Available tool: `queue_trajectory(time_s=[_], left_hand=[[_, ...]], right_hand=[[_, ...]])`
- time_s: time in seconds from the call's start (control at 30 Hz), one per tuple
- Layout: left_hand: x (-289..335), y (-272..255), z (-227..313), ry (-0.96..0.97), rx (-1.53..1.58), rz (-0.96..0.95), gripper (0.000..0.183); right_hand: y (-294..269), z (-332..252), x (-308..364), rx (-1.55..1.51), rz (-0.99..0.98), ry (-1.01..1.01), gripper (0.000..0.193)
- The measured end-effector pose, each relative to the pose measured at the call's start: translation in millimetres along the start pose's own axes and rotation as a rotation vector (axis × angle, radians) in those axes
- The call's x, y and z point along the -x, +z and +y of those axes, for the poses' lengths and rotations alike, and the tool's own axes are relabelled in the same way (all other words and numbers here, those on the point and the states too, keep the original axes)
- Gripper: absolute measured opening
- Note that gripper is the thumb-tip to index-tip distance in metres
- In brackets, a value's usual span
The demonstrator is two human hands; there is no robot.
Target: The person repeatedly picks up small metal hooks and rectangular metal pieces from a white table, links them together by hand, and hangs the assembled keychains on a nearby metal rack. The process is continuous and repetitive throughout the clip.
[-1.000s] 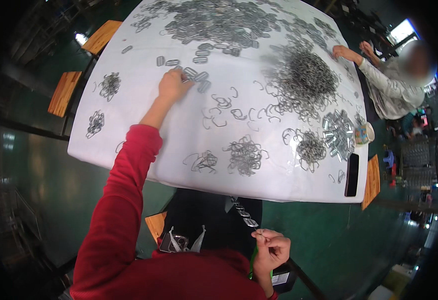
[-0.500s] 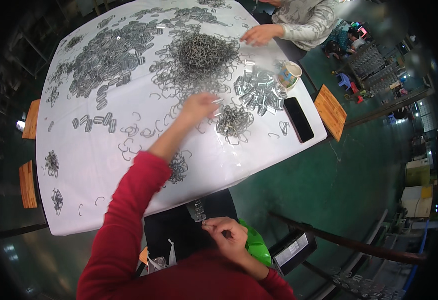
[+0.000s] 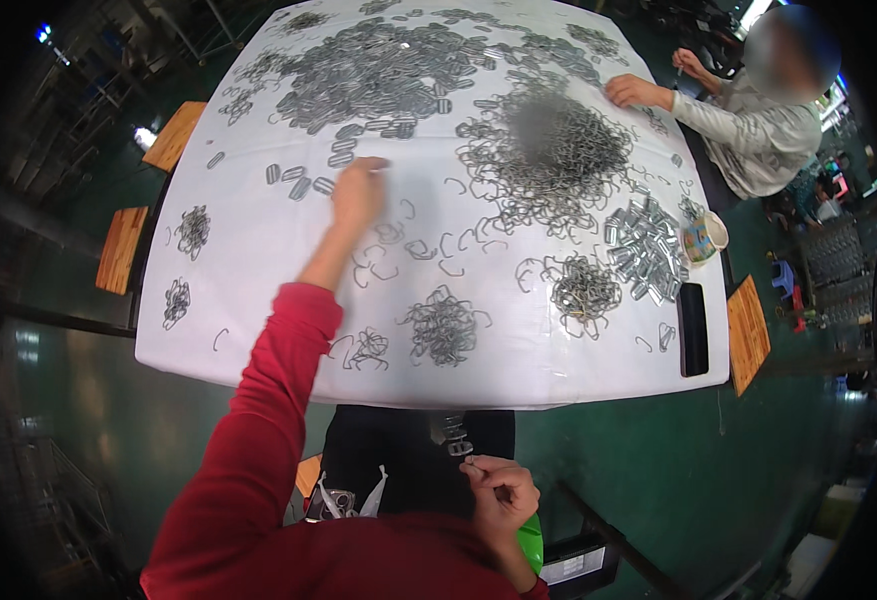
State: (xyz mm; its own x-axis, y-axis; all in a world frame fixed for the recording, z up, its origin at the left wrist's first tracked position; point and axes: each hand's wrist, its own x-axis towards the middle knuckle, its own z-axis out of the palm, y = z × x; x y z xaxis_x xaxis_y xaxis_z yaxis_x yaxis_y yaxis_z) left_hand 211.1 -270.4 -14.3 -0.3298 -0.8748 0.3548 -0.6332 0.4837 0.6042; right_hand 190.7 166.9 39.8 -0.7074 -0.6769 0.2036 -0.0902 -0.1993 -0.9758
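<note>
A white-covered bench (image 3: 248, 260) stands over a green floor (image 3: 648, 450), bearing a wide heap of slotted metal buckles (image 3: 368, 80) and a dark pile of wire hooks (image 3: 573, 160). The left hand (image 3: 358, 195) is above the cloth beside a few loose buckles (image 3: 300, 188); whether its fingers grasp anything, I cannot tell. Below the bench edge, the right hand (image 3: 503, 495) pinches the near end of a string of metal pieces (image 3: 459, 447). A black phone (image 3: 693, 330) lies near the bench's right edge, just below a paper cup (image 3: 702, 240).
</note>
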Motion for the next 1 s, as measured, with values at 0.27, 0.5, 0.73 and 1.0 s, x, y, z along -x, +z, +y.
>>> queue_trajectory(time_s=[0.27,0.5,0.73,1.0], left_hand=[[-27,-67,-97,0.337,-0.389,-0.396,0.036],[-50,-84,-106,0.051,-0.264,-0.585,0.033],[22,-102,-42,-0.104,0.073,-0.603,0.023],[213,-118,125,-0.186,0.919,-0.961,0.016]], right_hand=[[2,-1,-3,0.057,-0.071,-0.035,0.024],[7,1,-3,0.066,-0.075,-0.049,0.024],[8,1,-5,0.055,-0.06,-0.026,0.024],[7,6,-7,0.081,-0.074,-0.007,0.023]])
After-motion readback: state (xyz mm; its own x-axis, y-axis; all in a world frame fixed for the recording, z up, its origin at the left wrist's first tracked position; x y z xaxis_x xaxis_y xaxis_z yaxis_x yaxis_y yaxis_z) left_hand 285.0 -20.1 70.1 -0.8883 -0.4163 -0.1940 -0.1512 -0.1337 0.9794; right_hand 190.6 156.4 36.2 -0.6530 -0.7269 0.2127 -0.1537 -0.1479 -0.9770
